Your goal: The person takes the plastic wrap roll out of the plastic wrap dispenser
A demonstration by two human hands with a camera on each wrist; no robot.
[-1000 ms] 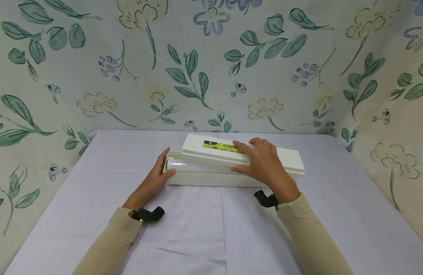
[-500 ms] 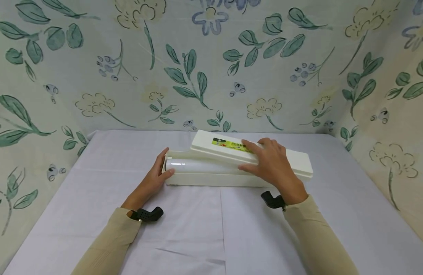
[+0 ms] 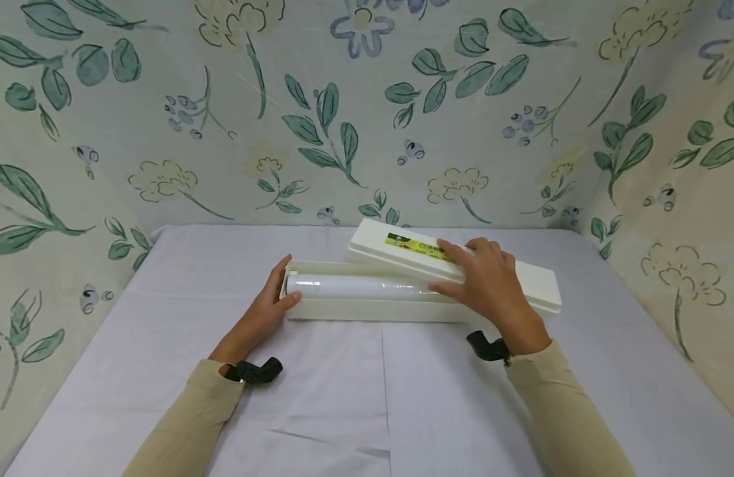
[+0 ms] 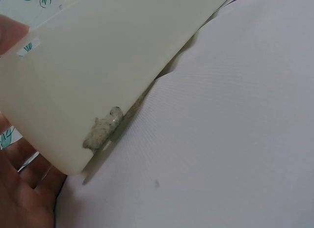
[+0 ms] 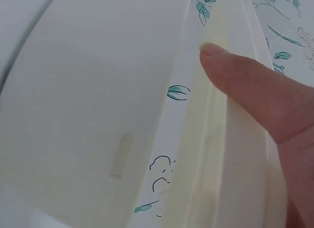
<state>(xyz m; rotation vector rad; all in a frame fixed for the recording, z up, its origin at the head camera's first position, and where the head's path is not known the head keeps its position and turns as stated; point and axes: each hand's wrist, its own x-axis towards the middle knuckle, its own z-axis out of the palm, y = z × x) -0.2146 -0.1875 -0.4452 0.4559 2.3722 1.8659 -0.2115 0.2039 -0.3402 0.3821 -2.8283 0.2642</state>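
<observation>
A long cream plastic box point(image 3: 367, 310) lies on the table, its top partly uncovered. Inside it is a shiny wrapped roll point(image 3: 349, 286), probably cling film. My left hand point(image 3: 265, 308) holds the box's left end, thumb at the front rim. Over the right part sits the white lid point(image 3: 534, 281), slanted, its left end pushed back and a yellow-green label point(image 3: 411, 245) on top. My right hand point(image 3: 492, 281) grips the lid across its width. In the right wrist view the thumb point(image 5: 245, 78) presses the lid's near edge, apart from the box wall point(image 5: 88, 80). The roll's right end is hidden.
A white cloth point(image 3: 319, 391) with creases covers the table. Behind and at the sides hangs a floral curtain point(image 3: 367, 119). In the left wrist view a greyish patch point(image 4: 103, 129) sticks to the box's lower edge.
My right hand has moved the lid to the right, and its left end has swung further back. More of the roll shows. My left hand has stayed on the box's left end.
</observation>
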